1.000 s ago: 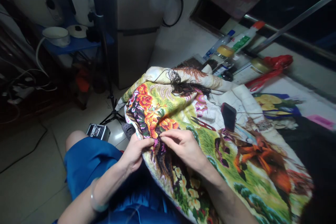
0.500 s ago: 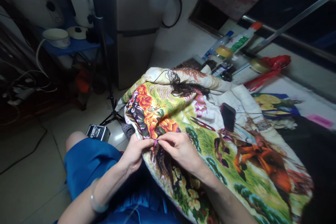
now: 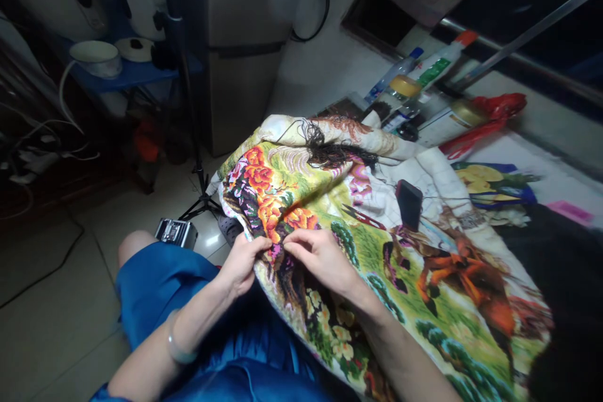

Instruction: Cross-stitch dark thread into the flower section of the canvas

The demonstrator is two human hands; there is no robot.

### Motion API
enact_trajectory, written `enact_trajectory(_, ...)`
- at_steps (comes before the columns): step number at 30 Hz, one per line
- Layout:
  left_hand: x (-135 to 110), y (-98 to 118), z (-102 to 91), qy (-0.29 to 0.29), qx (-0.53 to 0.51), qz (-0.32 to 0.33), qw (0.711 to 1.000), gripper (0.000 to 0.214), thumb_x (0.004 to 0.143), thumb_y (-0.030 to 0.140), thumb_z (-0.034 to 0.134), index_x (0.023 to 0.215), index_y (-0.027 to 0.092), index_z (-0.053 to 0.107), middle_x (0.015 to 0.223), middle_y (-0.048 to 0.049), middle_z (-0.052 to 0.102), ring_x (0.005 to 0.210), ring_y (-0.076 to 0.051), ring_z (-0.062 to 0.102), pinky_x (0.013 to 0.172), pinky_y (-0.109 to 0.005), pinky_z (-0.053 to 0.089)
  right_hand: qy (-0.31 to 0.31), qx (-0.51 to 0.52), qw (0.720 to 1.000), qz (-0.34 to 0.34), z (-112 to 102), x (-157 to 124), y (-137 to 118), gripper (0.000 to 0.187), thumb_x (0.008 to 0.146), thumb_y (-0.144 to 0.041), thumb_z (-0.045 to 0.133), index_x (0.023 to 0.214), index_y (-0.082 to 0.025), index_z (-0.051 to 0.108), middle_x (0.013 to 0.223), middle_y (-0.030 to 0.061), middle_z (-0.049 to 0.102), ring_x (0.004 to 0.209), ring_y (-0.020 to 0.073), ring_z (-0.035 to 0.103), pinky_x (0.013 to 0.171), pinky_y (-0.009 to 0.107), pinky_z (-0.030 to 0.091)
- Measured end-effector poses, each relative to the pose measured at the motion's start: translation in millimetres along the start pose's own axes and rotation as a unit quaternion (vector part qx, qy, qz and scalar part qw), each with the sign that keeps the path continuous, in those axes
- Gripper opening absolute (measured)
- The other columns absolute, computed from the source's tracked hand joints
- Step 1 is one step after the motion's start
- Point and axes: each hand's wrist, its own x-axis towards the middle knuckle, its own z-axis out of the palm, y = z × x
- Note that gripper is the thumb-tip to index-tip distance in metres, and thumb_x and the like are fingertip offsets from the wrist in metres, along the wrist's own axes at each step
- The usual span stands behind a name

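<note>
Most of the colourful flower-and-horse embroidered cloth [image 3: 424, 301] looks stitched, one white patch [image 3: 440, 179] is bare; left hand [image 3: 242, 264] and right hand [image 3: 320, 257] pinch its fold

**Surfaces and Their Loads**

Your table [image 3: 541, 160] runs along the right, pale-topped, below a window ledge. Directly on it you have the cloth [image 3: 301, 182], bunched and hanging off the near edge. At the far end stand a clear bottle [image 3: 393, 72], a white bottle [image 3: 440, 63] and a yellow-lidded jar [image 3: 405, 86], close together. A red bag [image 3: 494, 114] lies just beside them. A printed sheet [image 3: 494, 185] and a pink item [image 3: 570, 212] lie farther right.

Your blue shelf [image 3: 136, 78], upper left, carries a bowl [image 3: 97, 56] and a roll [image 3: 134, 48], side by side.

Your tiled floor [image 3: 47, 301] bears a tripod [image 3: 200, 201], a silver box [image 3: 176, 232] near its feet, and loose cables [image 3: 38, 157] at left.
</note>
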Motion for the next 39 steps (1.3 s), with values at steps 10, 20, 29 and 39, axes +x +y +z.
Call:
enact_trajectory(10, 1, 4, -13.0, -0.035, -0.023, -0.064, 0.997, 0.041, 0.049, 0.007, 0.065, 0.089, 0.014, 0.07, 0.084, -0.007, 0.076, 0.088, -0.028, 0.07, 0.086, -0.04, 0.054, -0.019, 0.201, 0.973, 0.109, 4, 10, 16, 0.021, 0.076, -0.036, 0.06, 0.072, -0.016, 0.062, 0.052, -0.0053, 0.05, 0.043, 0.0076, 0.039, 0.042, 0.021, 0.033)
enact_trajectory(20, 2, 0, -10.5, -0.006, -0.005, -0.011, 1.0, 0.041, 0.048, 0.012, 0.081, 0.088, 0.011, 0.072, 0.082, -0.0104, 0.076, 0.085, -0.029, 0.07, 0.089, -0.042, 0.052, 0.011, 0.047, 0.999, -0.01, 13, -5, 9, 0.016, 0.083, -0.022, 0.058, 0.077, -0.017, 0.072, 0.074, 0.0028, 0.073, 0.066, 0.0152, 0.065, 0.065, 0.025, 0.049)
enact_trajectory(29, 2, -1, -9.8, -0.012, 0.0, 0.004, 1.0, 0.038, 0.049, 0.013, 0.079, 0.086, 0.012, 0.072, 0.081, -0.0081, 0.076, 0.081, -0.027, 0.071, 0.086, -0.04, 0.052, 0.025, -0.007, 1.0, -0.015, 19, -7, 7, 0.02, 0.083, -0.018, 0.055, 0.074, -0.016, 0.072, 0.067, 0.0022, 0.071, 0.054, 0.013, 0.06, 0.056, 0.023, 0.045)
enact_trajectory(39, 3, -1, -9.6, -0.005, -0.003, -0.004, 1.0, 0.046, 0.048, 0.014, 0.08, 0.092, 0.011, 0.072, 0.08, -0.0088, 0.076, 0.082, -0.028, 0.07, 0.087, -0.041, 0.052, 0.023, 0.007, 1.0, -0.002, 20, -7, 10, 0.02, 0.084, -0.019, 0.054, 0.076, -0.016, 0.072, 0.065, 0.0014, 0.069, 0.052, 0.0118, 0.057, 0.053, 0.022, 0.044)
